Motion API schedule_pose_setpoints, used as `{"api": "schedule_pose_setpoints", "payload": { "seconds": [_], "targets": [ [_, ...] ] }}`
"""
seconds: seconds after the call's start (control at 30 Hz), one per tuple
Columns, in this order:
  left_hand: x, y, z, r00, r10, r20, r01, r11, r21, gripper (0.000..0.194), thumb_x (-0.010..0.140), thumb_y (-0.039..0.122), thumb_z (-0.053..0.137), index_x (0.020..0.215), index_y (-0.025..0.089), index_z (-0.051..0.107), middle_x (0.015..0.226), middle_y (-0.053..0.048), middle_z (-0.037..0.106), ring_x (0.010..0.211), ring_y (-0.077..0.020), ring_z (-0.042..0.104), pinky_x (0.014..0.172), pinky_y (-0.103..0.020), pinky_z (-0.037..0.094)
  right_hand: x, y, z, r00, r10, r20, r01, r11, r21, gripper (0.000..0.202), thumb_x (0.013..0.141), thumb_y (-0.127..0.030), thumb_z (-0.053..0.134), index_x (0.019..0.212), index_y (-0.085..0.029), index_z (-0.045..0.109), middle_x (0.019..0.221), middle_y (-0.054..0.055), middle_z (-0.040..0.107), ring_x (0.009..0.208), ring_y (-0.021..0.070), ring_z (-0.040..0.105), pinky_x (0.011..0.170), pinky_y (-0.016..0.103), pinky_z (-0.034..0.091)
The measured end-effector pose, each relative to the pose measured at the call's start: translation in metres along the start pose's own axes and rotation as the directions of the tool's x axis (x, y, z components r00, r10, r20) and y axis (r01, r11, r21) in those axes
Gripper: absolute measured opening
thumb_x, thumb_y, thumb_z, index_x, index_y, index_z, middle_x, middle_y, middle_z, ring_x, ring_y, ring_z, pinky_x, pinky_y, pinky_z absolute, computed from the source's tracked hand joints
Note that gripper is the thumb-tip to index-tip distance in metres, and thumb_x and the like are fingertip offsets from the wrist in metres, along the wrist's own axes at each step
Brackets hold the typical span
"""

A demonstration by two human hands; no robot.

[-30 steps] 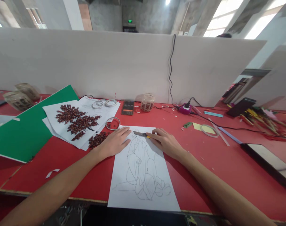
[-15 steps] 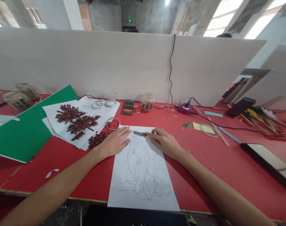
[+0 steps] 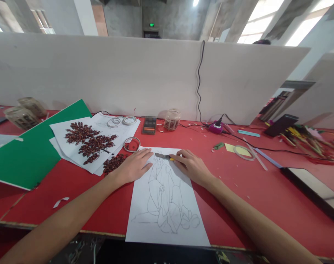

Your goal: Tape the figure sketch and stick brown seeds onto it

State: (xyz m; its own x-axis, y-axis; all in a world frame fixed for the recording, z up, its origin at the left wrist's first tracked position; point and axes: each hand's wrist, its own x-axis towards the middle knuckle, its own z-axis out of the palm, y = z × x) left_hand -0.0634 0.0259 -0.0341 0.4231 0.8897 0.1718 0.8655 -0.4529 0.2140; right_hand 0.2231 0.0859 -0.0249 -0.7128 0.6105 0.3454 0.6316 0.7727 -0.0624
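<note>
A white sheet with a pencil line drawing [image 3: 145, 231] lies on the red table. My left hand [image 3: 135, 165] rests flat with fingers spread on the sheet's upper left edge, holding nothing. At the upper right of the sheet, my right hand [image 3: 190, 165] is closed on a utility knife [image 3: 163, 156]. The blade points left over the top of the drawing, and a bit of yellow shows by the fingertips. Just left of my left hand is a pile of dark red seeds [image 3: 113, 164].
Seed-covered papers [image 3: 57, 132] and a green board [image 3: 26, 157] lie left. Behind stand a jar [image 3: 172, 119] and a small box [image 3: 149, 125]. Rightward are a purple plug adapter [image 3: 215, 127], a cable, a tape ring [image 3: 244, 152] and a dark-framed tablet [image 3: 315, 189].
</note>
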Motion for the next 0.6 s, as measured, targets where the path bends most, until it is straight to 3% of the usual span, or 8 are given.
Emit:
{"api": "schedule_pose_setpoints", "payload": {
  "seconds": [0.6],
  "targets": [
    [0.0003,0.0015,-0.0013,1.0,0.001,0.014,-0.001,1.0,-0.003,0.05,0.107,0.039,0.038,0.15,0.014,0.044,0.161,-0.013,0.039,0.15,-0.0232,0.033,0.124,-0.04,0.027,0.0031,-0.0067,-0.0016,0.978,0.201,-0.054,-0.196,0.976,0.093,0.028,0.103,-0.03,0.047,0.108,-0.026,0.074,0.102,0.005,0.075,0.095,0.0216,0.068,0.069,0.029,0.048]
  ]
}}
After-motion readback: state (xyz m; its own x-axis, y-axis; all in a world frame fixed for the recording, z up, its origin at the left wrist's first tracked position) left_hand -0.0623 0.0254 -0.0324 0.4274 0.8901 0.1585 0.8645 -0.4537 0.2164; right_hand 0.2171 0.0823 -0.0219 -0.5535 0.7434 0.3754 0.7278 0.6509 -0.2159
